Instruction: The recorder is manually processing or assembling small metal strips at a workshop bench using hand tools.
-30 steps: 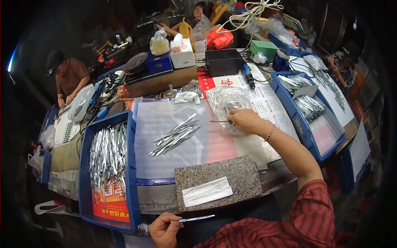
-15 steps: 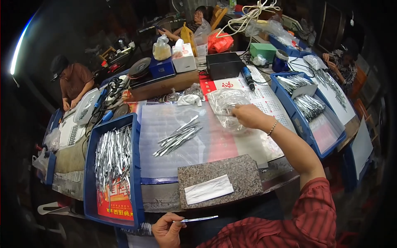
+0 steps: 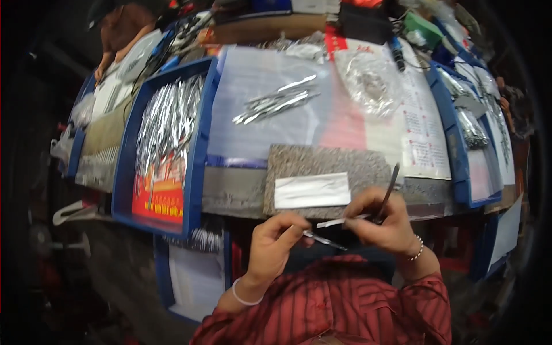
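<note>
My left hand [image 3: 276,244] pinches a slim silver metal piece [image 3: 325,240], which slants down to the right in front of my body. My right hand [image 3: 382,221] is closed on a thin dark rod [image 3: 392,187] that points upward. A narrow whitish strip [image 3: 330,223] also sticks out of its fingers toward the left hand; its kind cannot be made out. Just beyond the hands, a folded white paper [image 3: 312,190] lies on a speckled stone slab [image 3: 368,164]. A loose pile of similar silver pieces [image 3: 276,102] rests on the plastic-covered table farther back.
A blue bin [image 3: 198,167] full of silver pieces stands at left. On the right is another blue tray [image 3: 460,155]. A crumpled clear plastic bag [image 3: 374,86] lies on a printed sheet [image 3: 425,132]. A person [image 3: 126,29] sits at the far left.
My right hand has come back from the plastic bag to beside my left hand, now with the dark rod and whitish strip. The left hand has moved right and up; the view has tilted down.
</note>
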Demonstrator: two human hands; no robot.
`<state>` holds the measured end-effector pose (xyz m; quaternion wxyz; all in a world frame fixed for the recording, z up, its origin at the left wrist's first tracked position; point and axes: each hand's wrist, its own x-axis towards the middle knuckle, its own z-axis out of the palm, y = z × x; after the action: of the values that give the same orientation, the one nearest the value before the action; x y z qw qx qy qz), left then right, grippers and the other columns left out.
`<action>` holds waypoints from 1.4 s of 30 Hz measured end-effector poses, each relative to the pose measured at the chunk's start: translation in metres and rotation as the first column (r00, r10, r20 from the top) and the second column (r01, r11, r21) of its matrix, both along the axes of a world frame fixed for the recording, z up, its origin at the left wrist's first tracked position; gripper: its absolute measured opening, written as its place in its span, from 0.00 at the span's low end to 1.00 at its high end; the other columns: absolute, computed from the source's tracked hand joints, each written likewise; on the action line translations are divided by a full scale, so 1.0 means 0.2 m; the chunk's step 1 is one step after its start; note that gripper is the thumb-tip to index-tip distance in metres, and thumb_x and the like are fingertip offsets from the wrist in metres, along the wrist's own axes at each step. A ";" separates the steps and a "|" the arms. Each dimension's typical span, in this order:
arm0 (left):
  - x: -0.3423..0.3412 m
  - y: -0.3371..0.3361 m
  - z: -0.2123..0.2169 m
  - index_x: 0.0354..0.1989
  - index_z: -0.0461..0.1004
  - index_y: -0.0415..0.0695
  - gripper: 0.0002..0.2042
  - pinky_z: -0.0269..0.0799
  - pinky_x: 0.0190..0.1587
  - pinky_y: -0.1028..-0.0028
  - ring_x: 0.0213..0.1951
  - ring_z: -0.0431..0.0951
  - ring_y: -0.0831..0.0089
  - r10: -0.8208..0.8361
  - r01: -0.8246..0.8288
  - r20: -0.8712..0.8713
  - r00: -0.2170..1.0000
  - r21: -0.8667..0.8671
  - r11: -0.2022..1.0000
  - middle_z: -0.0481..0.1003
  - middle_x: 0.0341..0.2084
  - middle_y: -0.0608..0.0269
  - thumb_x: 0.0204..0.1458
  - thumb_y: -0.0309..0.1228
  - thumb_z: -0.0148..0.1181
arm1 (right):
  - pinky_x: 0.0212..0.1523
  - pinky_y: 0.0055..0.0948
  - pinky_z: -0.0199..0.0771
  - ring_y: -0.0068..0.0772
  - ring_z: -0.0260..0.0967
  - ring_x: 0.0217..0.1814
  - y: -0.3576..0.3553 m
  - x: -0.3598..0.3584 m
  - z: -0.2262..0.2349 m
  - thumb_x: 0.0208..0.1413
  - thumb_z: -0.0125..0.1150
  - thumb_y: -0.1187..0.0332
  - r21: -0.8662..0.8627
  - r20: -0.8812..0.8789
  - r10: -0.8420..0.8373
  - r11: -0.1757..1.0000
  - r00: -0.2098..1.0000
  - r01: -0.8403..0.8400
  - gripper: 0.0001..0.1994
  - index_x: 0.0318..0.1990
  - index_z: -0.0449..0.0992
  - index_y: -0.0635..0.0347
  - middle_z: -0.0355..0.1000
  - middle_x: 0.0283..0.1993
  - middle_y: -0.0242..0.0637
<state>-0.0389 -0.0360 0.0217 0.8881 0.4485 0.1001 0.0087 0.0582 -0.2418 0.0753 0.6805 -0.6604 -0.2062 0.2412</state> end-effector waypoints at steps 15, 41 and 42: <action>-0.05 -0.01 0.00 0.44 0.75 0.35 0.10 0.76 0.36 0.78 0.31 0.79 0.77 -0.002 0.003 0.025 1.000 -0.053 0.999 0.77 0.32 0.62 0.62 0.29 0.55 | 0.20 0.29 0.69 0.33 0.69 0.19 0.07 -0.16 -0.11 0.45 0.64 0.80 -0.159 0.670 0.135 0.987 0.730 -0.036 0.16 0.45 0.77 0.64 0.68 0.21 0.34; 0.09 0.14 0.07 0.34 0.80 0.39 0.08 0.70 0.34 0.74 0.30 0.77 0.68 -0.286 -0.147 0.318 0.904 0.858 0.491 0.78 0.28 0.59 0.45 0.17 0.66 | 0.18 0.30 0.68 0.31 0.68 0.20 0.06 0.00 0.00 0.46 0.67 0.72 -0.394 0.748 0.364 0.916 0.555 -0.071 0.10 0.38 0.77 0.62 0.65 0.22 0.32; 0.11 0.14 0.06 0.34 0.79 0.40 0.08 0.69 0.35 0.71 0.29 0.77 0.66 -0.271 -0.266 0.397 0.877 0.870 0.415 0.77 0.27 0.59 0.44 0.18 0.67 | 0.20 0.30 0.70 0.33 0.70 0.21 0.05 0.03 -0.02 0.51 0.66 0.70 -0.326 0.757 0.277 0.945 0.592 -0.025 0.10 0.39 0.77 0.63 0.71 0.26 0.36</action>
<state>-0.0170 -0.0075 0.0338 0.4959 0.8389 -0.1453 0.1713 0.0635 -0.2314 0.0714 0.3935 -0.7676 -0.5059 0.0070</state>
